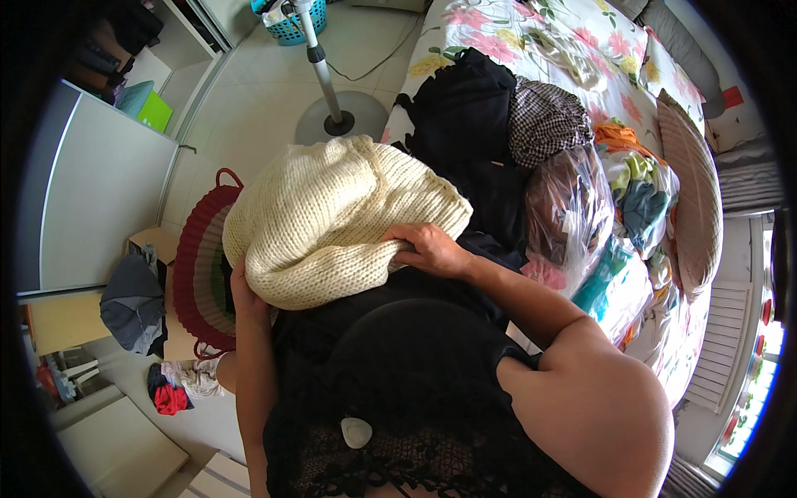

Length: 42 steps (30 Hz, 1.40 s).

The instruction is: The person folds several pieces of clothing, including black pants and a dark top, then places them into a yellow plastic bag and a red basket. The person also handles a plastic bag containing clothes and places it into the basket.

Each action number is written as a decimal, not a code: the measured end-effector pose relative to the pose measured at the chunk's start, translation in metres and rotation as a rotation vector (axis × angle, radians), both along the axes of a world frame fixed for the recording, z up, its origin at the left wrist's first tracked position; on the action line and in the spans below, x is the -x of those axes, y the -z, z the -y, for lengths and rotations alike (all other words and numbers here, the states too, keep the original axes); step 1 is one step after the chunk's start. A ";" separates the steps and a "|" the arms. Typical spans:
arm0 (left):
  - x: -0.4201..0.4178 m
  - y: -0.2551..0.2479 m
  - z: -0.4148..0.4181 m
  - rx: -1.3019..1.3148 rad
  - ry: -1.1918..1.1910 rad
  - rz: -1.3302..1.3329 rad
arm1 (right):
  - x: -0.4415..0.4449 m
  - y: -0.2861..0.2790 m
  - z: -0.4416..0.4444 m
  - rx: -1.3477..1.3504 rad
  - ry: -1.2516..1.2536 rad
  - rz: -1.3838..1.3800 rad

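Observation:
A bulky cream knitted garment lies bunched over my lap, its thick ribbing folded towards me. With my right hand I grip its near edge between thumb and fingers. My left hand holds the garment's left side from below, and most of its fingers are hidden behind the knit. Close to that hand stands a dark red woven basket with looped handles, partly covered by the garment. Black clothing is piled on the bed just beyond my right hand.
On the flowered bedspread lie a checked cloth, a clear plastic bag of clothes, more bagged clothes and a ribbed cushion. A pole stand's round base and a blue laundry basket are on the floor. Dark clothes top a cardboard box.

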<state>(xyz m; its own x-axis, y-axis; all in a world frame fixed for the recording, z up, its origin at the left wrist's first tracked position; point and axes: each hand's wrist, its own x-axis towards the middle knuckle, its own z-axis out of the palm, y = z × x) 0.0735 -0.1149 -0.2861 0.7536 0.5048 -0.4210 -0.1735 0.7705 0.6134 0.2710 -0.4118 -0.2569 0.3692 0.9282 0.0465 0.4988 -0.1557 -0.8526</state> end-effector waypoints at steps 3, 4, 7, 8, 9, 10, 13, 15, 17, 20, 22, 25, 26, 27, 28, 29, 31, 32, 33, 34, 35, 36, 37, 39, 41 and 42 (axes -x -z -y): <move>0.001 0.003 -0.002 -0.001 -0.024 -0.049 | 0.001 0.006 -0.001 -0.001 -0.003 -0.001; 0.001 0.003 -0.001 0.005 -0.018 -0.042 | 0.001 0.004 -0.001 0.010 -0.002 -0.006; 0.001 0.001 0.001 0.012 -0.004 -0.020 | 0.001 0.002 -0.001 0.024 0.002 -0.006; 0.001 0.004 0.000 0.009 -0.002 -0.016 | 0.001 0.001 -0.001 0.027 0.004 -0.003; 0.002 0.005 0.000 0.006 0.000 -0.012 | 0.001 0.002 -0.001 0.022 0.006 0.004; 0.002 0.006 0.000 0.009 -0.006 -0.017 | 0.001 0.003 -0.001 0.017 0.008 0.010; 0.002 0.007 0.000 0.017 -0.012 -0.022 | 0.001 0.003 -0.002 0.016 0.008 0.013; 0.002 0.009 -0.002 0.021 -0.002 -0.012 | 0.001 0.004 -0.003 0.021 0.005 0.006; 0.006 0.012 -0.004 0.024 0.025 0.042 | 0.000 0.007 -0.003 0.028 0.000 -0.001; 0.007 0.012 -0.004 0.034 0.032 0.065 | 0.000 0.006 -0.004 0.043 -0.010 -0.005; 0.003 0.005 0.001 0.051 0.000 0.013 | 0.000 0.006 -0.004 0.045 0.001 0.004; -0.002 -0.001 0.005 0.058 -0.032 -0.082 | -0.001 0.000 -0.007 -0.040 0.057 0.116; 0.000 0.001 0.003 0.043 -0.004 -0.073 | -0.001 -0.002 -0.009 -0.083 0.083 0.171; 0.000 0.003 0.003 0.027 0.027 -0.059 | -0.001 0.001 -0.011 -0.014 0.120 0.170; -0.009 -0.020 0.017 0.020 0.035 -0.089 | -0.003 -0.009 -0.016 -0.134 0.157 0.313; -0.013 -0.038 0.027 0.039 0.045 -0.123 | -0.004 -0.022 -0.023 -0.253 0.191 0.458; -0.014 -0.044 0.025 -0.013 0.134 -0.174 | -0.003 -0.042 -0.034 -0.012 0.151 0.521; -0.016 -0.053 0.033 -0.150 0.160 -0.198 | -0.004 -0.039 -0.040 0.021 0.135 0.503; -0.022 -0.076 0.046 -0.290 0.178 -0.219 | -0.007 -0.032 -0.048 0.052 0.116 0.485; -0.027 -0.084 0.045 -0.418 0.198 -0.236 | -0.008 -0.028 -0.056 -0.021 0.150 0.563; -0.034 -0.094 0.048 -0.550 0.295 -0.197 | -0.012 -0.029 -0.060 -0.016 0.099 0.531; -0.037 -0.100 0.047 -0.636 0.366 -0.219 | -0.013 -0.032 -0.065 -0.088 0.082 0.506; -0.041 -0.105 0.046 -0.723 0.434 -0.242 | -0.016 -0.036 -0.067 -0.160 0.062 0.481; -0.042 -0.108 0.038 -0.832 0.469 -0.197 | -0.027 -0.049 -0.067 -0.119 -0.051 0.653; -0.039 -0.100 0.033 -0.997 0.396 -0.251 | -0.032 -0.055 -0.069 -0.411 -0.072 0.596; -0.046 -0.116 0.041 -0.972 0.409 -0.246 | -0.036 -0.054 -0.071 -0.470 -0.041 0.569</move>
<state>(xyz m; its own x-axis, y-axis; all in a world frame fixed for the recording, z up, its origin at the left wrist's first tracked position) 0.1198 -0.1558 -0.1703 0.8902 0.4337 -0.1394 0.1978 -0.0924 0.9759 0.3067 -0.3412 -0.2027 0.1346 0.7756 0.6167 0.8812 0.1909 -0.4324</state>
